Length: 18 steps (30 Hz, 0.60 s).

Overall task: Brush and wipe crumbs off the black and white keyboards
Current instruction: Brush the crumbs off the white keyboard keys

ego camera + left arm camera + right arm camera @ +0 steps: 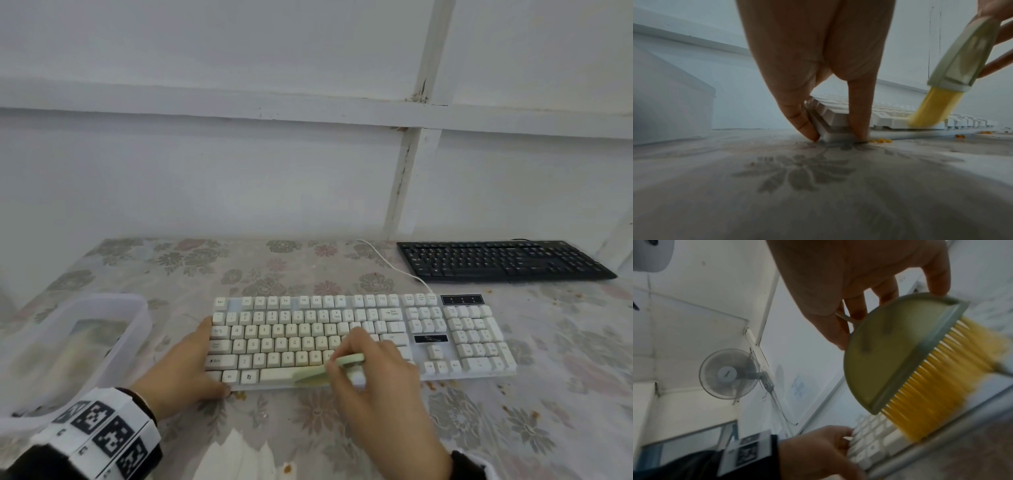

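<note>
A white keyboard [445,329] lies across the middle of the floral tablecloth. My left hand [186,363] grips its left end, thumb at the front edge and fingers [797,116] along the side [830,123]. My right hand [373,373] holds a pale green brush [329,371] with yellow bristles [929,110]. The bristles [937,386] touch the keys near the front edge by the space bar. A black keyboard [500,262] lies at the back right, away from both hands. Orange crumbs [881,140] lie on the cloth just in front of the white keyboard.
A clear plastic container [68,346] stands at the left, close to my left wrist. A white cable [394,265] runs from the white keyboard toward the wall. More crumbs [431,385] dot the cloth at the right front. White folded cloth or paper [236,455] lies near the table's front edge.
</note>
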Tool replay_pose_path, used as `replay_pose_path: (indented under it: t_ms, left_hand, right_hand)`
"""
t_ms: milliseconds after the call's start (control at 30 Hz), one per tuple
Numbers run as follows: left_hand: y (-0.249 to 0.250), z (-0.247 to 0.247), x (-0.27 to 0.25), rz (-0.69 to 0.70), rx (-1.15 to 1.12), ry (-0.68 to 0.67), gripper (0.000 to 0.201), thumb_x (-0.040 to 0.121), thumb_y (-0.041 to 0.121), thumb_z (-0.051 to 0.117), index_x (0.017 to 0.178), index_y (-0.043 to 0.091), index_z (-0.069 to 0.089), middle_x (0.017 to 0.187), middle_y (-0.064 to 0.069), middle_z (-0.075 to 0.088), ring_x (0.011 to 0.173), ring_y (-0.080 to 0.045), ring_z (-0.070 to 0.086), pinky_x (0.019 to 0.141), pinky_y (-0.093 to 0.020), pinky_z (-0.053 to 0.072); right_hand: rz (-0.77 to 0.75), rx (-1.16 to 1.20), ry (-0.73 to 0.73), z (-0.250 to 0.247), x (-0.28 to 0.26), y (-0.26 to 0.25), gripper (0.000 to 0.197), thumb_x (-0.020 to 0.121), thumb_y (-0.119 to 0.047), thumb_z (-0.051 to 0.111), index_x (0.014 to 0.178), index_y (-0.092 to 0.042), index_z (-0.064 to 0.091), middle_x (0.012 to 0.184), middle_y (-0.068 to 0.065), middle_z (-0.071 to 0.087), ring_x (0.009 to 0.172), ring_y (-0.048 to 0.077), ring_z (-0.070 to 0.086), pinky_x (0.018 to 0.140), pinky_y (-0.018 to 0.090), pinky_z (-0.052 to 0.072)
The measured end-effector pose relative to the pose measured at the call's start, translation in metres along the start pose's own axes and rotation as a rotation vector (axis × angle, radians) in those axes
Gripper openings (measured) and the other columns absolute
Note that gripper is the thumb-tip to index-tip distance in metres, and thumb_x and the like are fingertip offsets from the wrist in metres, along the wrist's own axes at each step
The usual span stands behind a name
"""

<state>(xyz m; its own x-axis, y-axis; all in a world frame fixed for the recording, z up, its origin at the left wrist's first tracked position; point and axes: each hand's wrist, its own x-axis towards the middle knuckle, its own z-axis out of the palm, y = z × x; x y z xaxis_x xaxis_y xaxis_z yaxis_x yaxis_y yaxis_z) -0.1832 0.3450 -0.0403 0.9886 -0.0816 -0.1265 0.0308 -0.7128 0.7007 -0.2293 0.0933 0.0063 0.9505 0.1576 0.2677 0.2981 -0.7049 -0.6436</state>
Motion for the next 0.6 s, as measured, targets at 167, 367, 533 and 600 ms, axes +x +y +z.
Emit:
replay_pose_path:
  t_ms: [167,367,533,600]
  left_hand:
    - [0.001,0.0,-0.001,-0.002,0.005,-0.001,0.09,0.063,0.01,0.076,0.134,0.034,0.026,0.118,0.019,0.054,0.102,0.006,0.053,0.072,-0.007,0.043]
    - [0.004,-0.001,-0.002,0.013,0.0,0.001,0.088,0.065,0.008,0.075,0.13,0.038,0.025,0.117,0.021,0.053,0.101,0.008,0.052,0.072,-0.005,0.042]
    - [0.001,-0.001,-0.002,0.002,-0.027,-0.009,0.091,0.063,0.006,0.076,0.131,0.038,0.025,0.119,0.018,0.055,0.104,0.003,0.054,0.074,-0.009,0.044]
    - [0.0,-0.001,-0.001,-0.004,-0.025,-0.011,0.092,0.062,0.007,0.076,0.132,0.037,0.025,0.119,0.017,0.055,0.105,0.001,0.055,0.075,-0.01,0.045]
  right_hand:
    - [0.039,0.04,-0.004,-0.02,0.004,0.006,0.021,0.09,-0.033,0.055,0.073,-0.036,0.043,0.079,-0.011,0.059,0.088,0.004,0.046,0.092,0.039,0.041]
    - [0.09,0.056,-0.009,-0.032,0.005,0.025,0.016,0.088,-0.033,0.057,0.076,-0.034,0.048,0.078,-0.01,0.063,0.079,0.004,0.054,0.085,0.04,0.046]
    - [0.133,-0.054,0.047,-0.065,0.009,0.04,0.024,0.087,-0.023,0.061,0.07,-0.032,0.046,0.067,-0.008,0.06,0.06,0.008,0.045,0.074,0.039,0.043]
    - [0.105,-0.005,0.064,-0.07,0.008,0.035,0.023,0.087,-0.023,0.062,0.069,-0.03,0.049,0.072,-0.007,0.062,0.059,0.008,0.045,0.068,0.034,0.041]
